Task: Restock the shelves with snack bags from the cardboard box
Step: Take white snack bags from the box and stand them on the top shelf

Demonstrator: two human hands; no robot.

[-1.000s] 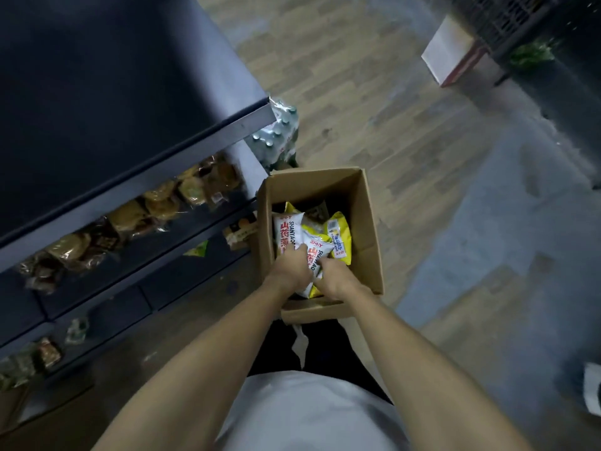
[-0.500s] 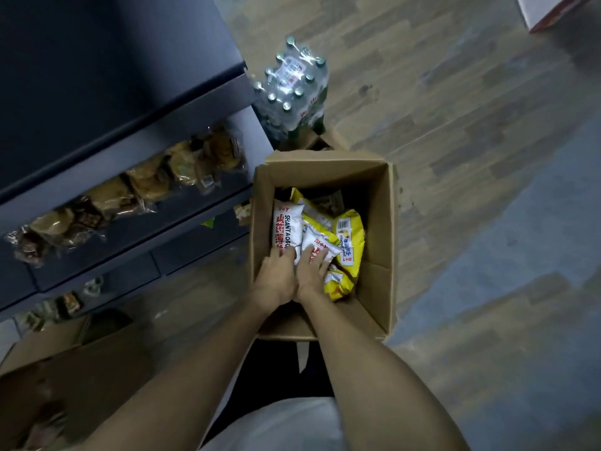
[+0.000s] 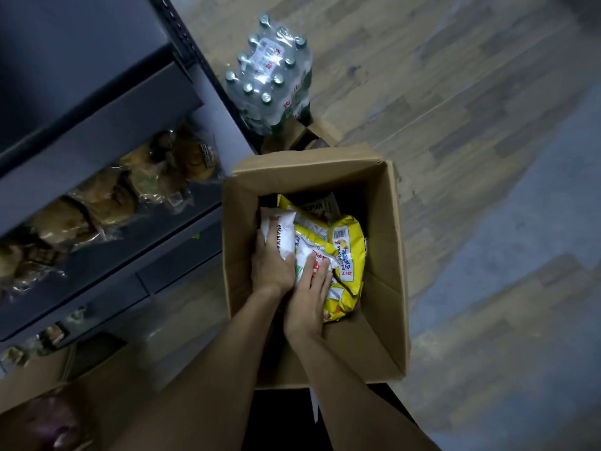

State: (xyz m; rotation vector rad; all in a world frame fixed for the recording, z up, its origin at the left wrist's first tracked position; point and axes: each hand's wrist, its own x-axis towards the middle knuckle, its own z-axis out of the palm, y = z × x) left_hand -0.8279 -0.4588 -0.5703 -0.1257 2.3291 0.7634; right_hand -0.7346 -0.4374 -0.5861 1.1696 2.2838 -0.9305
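Two hands reach into the cardboard box (image 3: pixel 387 288) in the head view: the left hand (image 3: pixel 271 268) curls round a white snack bag (image 3: pixel 284 236) by the box's left wall, the right hand (image 3: pixel 309 294) lies with fingers spread on another white bag (image 3: pixel 313 255). Yellow bags (image 3: pixel 346 255) remain inside. Shelves (image 3: pixel 107 131) left of the box hold wrapped goods; bottled water (image 3: pixel 273 70) stands beyond it. Restocking seems only partway done, with several bags left

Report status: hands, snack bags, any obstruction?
Left hand grips white bag; right hand rests on second white bag. Both inside cardboard box, yellow bags alongside. No obstruction seen.
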